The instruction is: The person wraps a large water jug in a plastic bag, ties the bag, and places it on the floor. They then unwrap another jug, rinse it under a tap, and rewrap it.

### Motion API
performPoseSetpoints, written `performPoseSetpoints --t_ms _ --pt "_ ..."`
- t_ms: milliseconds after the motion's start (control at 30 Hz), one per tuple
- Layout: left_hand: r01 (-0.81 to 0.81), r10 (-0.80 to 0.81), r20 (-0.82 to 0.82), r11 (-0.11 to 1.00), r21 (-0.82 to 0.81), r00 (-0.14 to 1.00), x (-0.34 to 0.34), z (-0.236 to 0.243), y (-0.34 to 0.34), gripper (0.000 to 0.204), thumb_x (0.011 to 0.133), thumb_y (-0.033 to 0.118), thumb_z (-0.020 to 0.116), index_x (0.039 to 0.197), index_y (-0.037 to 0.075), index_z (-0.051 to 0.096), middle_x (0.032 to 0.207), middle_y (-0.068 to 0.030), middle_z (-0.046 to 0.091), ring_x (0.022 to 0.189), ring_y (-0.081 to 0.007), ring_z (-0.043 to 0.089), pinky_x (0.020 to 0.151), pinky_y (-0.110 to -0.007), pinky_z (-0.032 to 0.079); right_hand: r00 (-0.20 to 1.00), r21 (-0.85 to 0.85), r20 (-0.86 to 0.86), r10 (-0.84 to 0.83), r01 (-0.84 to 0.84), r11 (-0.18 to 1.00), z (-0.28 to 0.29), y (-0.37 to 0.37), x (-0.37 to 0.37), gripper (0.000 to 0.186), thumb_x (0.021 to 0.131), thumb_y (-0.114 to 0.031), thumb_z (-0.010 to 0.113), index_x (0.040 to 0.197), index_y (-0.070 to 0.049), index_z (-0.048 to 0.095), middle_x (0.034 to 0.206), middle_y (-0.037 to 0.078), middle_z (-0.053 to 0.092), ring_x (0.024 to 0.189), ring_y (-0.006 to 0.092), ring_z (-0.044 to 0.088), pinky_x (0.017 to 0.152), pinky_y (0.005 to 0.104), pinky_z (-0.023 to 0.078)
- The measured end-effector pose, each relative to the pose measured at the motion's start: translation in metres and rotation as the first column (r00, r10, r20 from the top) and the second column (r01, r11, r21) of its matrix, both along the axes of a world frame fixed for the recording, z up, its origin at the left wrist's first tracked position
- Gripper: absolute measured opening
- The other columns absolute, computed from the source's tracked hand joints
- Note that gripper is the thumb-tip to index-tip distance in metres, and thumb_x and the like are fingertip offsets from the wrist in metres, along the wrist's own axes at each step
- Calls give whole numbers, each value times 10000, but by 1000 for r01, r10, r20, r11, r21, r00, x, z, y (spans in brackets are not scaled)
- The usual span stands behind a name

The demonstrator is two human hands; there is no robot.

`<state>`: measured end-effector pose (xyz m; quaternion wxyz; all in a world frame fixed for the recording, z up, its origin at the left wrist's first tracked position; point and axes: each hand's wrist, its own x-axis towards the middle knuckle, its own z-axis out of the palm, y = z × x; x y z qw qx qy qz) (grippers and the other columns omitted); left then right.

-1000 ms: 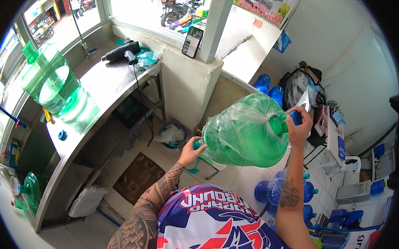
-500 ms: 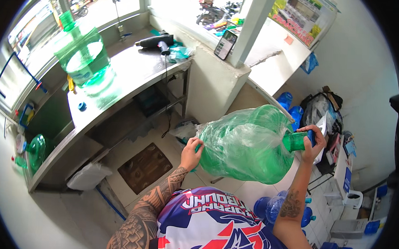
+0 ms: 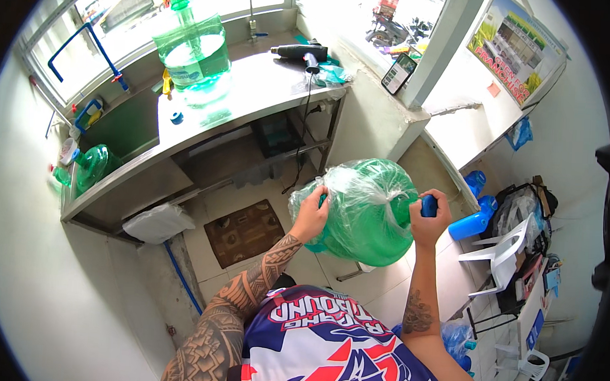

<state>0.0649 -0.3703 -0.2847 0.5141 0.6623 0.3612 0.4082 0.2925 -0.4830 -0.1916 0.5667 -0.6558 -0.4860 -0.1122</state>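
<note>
A big green water jug [image 3: 380, 232], loosely wrapped in clear plastic film [image 3: 360, 186], hangs tilted in front of me above the floor. My right hand [image 3: 430, 221] is closed around its neck, and the blue cap [image 3: 429, 205] shows between the fingers. At the jug's other end, my left hand [image 3: 310, 215] is closed on its film-covered side. The fingertips there are partly hidden, so whether they pinch only film or the jug too is unclear.
A steel counter [image 3: 237, 107] at the left bears another green jug [image 3: 196, 57], a blue cap [image 3: 177, 117] and a black heat gun [image 3: 300, 52]. A phone [image 3: 399, 74] leans by the pillar. Right stand a white plastic chair [image 3: 505, 253] and blue containers [image 3: 470, 223]; a brown mat [image 3: 244, 233] lies below.
My view has turned, so the room sits further right. The jug's neck has swung toward me and now looks foreshortened. Both hands keep hold of the jug and are closer together.
</note>
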Motion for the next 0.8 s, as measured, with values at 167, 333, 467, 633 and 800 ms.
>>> performPoseSetpoints --t_ms 167,333,467,633,800 --pt "-52 50 24 995 87 998 -7 47 8 131 959 135 531 1009 14 546 762 -106 540 717 -158 503 690 -311 437 996 -85 39 -76 79 993 -30 15 -21 220 710 -88 668 910 -53 583 769 85 560 645 228 557 618 322 468" --pt "255 -360 95 801 542 928 32 106 -22 117 918 69 560 1016 13 529 828 -160 576 720 -310 544 697 -368 461 972 99 -140 189 -177 979 -106 61 -99 184 716 -99 665 868 -45 574 755 84 552 649 239 555 635 350 477" --pt "286 -317 120 933 219 941 -12 92 41 140 926 72 560 1051 16 535 916 -157 611 836 -329 598 759 -370 478 960 -165 163 229 -203 965 -117 73 -119 232 703 -109 673 905 -44 582 798 129 580 687 297 598 647 361 493" --pt "13 -14 -12 996 -87 1000 -110 22 106 310 934 178 573 1214 46 554 1019 -186 666 925 -294 662 835 -364 492 1000 -299 -3 21 -21 954 -80 87 -122 199 669 -95 684 837 -42 589 759 108 593 655 251 596 634 335 495" --pt "221 -240 -132 965 -141 962 -127 -4 112 415 881 314 682 1168 32 580 996 -193 680 914 -334 660 827 -375 503 999 -367 32 17 -4 930 -56 89 -144 206 653 -95 691 822 -38 586 740 98 586 643 241 591 627 327 492"
